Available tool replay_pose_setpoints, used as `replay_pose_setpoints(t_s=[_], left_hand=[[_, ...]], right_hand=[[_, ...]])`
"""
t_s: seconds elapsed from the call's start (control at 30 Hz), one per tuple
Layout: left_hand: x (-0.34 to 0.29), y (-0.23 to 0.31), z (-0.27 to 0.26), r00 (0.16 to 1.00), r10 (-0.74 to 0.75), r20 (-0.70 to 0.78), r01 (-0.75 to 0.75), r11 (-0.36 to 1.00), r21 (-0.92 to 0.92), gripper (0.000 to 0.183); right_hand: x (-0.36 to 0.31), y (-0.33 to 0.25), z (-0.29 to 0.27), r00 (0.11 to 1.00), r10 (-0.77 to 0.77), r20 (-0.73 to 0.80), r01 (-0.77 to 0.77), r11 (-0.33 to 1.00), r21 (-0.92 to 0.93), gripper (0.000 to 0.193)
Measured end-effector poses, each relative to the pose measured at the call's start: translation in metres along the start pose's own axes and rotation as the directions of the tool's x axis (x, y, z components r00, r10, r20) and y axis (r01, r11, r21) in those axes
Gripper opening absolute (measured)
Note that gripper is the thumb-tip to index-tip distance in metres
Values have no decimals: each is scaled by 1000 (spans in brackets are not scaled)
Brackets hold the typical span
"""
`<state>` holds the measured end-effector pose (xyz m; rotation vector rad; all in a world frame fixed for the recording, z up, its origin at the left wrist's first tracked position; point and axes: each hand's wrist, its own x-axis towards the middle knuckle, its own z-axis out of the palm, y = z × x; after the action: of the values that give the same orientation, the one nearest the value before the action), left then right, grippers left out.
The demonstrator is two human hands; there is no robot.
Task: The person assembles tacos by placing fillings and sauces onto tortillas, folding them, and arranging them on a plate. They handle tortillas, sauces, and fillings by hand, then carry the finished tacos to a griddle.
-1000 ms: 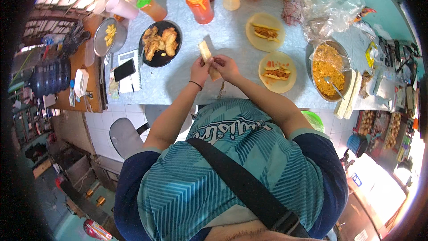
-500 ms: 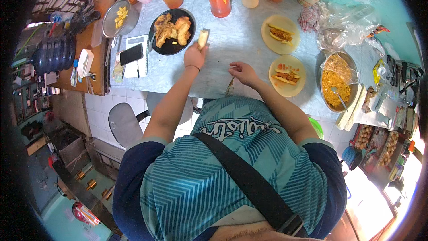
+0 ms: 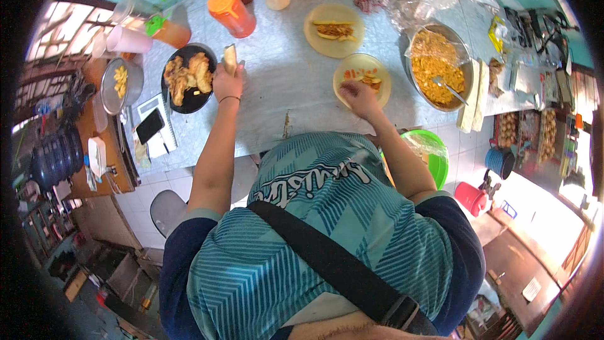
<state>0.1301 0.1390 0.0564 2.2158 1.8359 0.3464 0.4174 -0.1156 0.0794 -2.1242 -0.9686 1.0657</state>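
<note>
My left hand (image 3: pixel 228 82) is closed round a pale cream stick-like piece (image 3: pixel 230 58) that stands up out of the fist, just right of a black plate (image 3: pixel 210 58) of browned fried food (image 3: pixel 180 80). My right hand (image 3: pixel 361 98) hangs over the near yellow plate (image 3: pixel 384 91); its fingers are bent and blurred, and whether they hold anything is hidden. On that plate lie pale pieces with filling (image 3: pixel 371 80) and a few orange-red bits. Farther back, a second yellow plate (image 3: pixel 314 45) bears a long piece (image 3: pixel 333 30) split round a brown filling.
A steel bowl (image 3: pixel 410 79) of yellow-orange shredded food, with a spoon and plastic film, stands at right. Orange-capped sauce bottles (image 3: pixel 233 14) line the back. A phone (image 3: pixel 150 126) on a notebook and a metal bowl (image 3: pixel 132 88) of yellow pieces are at left.
My right hand has moved from the bare tabletop to over the near yellow plate. My left hand keeps its grip on the pale piece. The view has swung to the right.
</note>
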Motion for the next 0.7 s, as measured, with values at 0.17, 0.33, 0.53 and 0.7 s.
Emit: replay_pose_setpoints(t_s=[0.17, 0.33, 0.53, 0.7], left_hand=[[-33, 53, 5, 893, 371, -255, -387, 922, -17, 50], [-83, 149, 59, 746, 274, 607, -5, 914, -406, 41], [-101, 198, 77, 749, 185, 637, 35, 948, -316, 31], [-108, 201, 64, 787, 243, 568, 56, 888, -457, 23]], right_hand=[[14, 49, -58, 812, 48, -582, -166, 974, -151, 32], [27, 86, -68, 866, 142, -480, -206, 975, -83, 32], [37, 101, -71, 915, 127, -383, -121, 992, 39, 30], [29, 84, -78, 918, 120, -379, -109, 993, 51, 26]])
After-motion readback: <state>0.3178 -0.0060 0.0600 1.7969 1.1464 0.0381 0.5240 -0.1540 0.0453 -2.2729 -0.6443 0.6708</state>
